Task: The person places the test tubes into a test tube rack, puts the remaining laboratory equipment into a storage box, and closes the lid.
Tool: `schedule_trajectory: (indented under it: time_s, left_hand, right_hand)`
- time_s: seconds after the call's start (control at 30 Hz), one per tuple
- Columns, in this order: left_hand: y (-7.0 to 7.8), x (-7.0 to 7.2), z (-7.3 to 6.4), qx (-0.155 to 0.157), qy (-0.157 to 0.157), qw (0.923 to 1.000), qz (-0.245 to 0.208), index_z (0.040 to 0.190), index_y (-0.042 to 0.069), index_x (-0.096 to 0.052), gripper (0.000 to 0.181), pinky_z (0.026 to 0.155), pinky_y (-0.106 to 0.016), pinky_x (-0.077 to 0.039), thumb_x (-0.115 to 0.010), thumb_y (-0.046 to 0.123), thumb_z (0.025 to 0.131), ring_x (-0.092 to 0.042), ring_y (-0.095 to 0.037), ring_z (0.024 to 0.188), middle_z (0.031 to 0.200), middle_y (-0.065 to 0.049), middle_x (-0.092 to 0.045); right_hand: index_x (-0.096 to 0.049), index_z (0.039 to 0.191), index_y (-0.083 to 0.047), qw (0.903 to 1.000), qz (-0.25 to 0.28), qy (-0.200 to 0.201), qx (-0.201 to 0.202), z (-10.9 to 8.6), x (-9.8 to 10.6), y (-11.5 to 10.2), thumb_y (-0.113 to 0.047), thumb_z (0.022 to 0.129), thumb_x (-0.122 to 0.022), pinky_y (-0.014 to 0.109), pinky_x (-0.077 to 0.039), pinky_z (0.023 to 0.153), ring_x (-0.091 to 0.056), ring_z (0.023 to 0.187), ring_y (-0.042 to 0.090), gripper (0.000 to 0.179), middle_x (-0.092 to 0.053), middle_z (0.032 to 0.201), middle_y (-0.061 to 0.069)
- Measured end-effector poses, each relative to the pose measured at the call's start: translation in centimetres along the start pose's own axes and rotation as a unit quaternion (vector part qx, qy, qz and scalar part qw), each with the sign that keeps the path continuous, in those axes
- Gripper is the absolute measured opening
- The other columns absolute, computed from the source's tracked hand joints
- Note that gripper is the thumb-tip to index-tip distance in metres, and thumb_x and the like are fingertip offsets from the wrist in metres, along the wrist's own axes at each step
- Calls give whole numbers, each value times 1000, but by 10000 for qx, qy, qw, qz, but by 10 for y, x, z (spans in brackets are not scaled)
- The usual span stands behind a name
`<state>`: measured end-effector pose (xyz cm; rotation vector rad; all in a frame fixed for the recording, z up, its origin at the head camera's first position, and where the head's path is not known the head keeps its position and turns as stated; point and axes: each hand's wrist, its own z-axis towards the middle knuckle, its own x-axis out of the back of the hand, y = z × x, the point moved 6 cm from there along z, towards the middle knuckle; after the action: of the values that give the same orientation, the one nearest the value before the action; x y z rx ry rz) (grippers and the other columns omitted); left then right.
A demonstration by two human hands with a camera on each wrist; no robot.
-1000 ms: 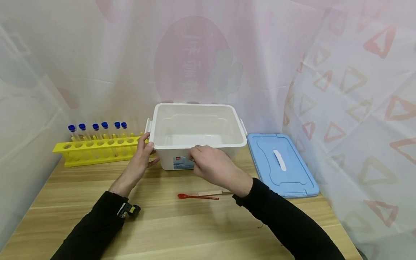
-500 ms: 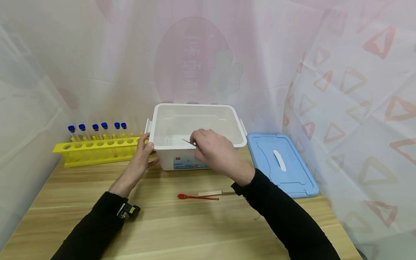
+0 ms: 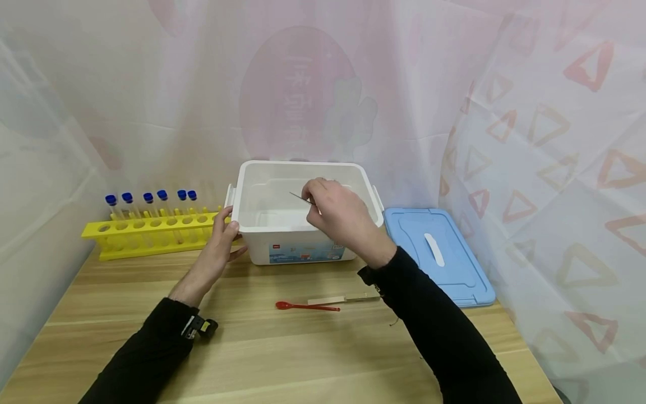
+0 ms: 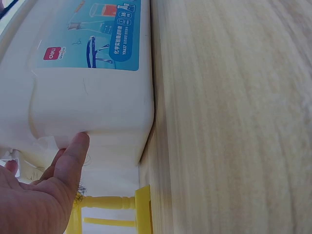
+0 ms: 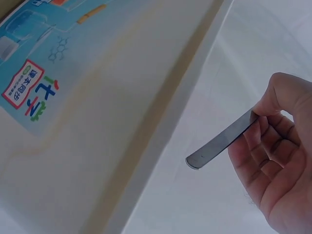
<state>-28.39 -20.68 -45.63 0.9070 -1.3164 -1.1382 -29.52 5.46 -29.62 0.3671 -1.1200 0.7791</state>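
Over the white plastic box (image 3: 262, 247), my right hand (image 3: 338, 216) pinches a narrow grey metal strip (image 5: 222, 141) between thumb and fingers. The strip's rounded end points away from the hand, above the box's inside; its other end is hidden in the fingers. My left hand (image 3: 217, 247) rests against the box's left end near the front corner. In the left wrist view, a fairly straight finger (image 4: 73, 156) touches the wall below the rim. The box stands upright, with its lid off and a blue label (image 3: 305, 252) on the front.
A yellow rack (image 3: 151, 224) with several blue-capped test tubes (image 3: 162, 194) stands left of the box. The blue lid (image 3: 419, 269) lies to the right. A red spoon (image 3: 303, 306) and a wooden clamp (image 3: 328, 300) lie on the table (image 3: 262, 359) in front.
My right hand has risen from the box's front wall up over its rim, carrying the metal strip above the opening. The left hand and the box have stayed in place.
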Motion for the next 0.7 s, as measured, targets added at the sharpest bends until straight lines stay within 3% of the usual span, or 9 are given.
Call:
schedule_trajectory:
  time_s: [0.7]
  left_hand:
    - [-1, 1, 2, -89, -15, 9999, -44, 186, 32, -1, 75, 130, -85, -43, -31, 60, 124, -36, -61, 170, 185, -34, -25]
  right_hand:
    - [-72, 131, -7, 9961, 293, -514, -650, 22, -32, 39, -2, 106, -67, 36, -60, 79, -67, 101, 24, 25, -74, 116, 4]
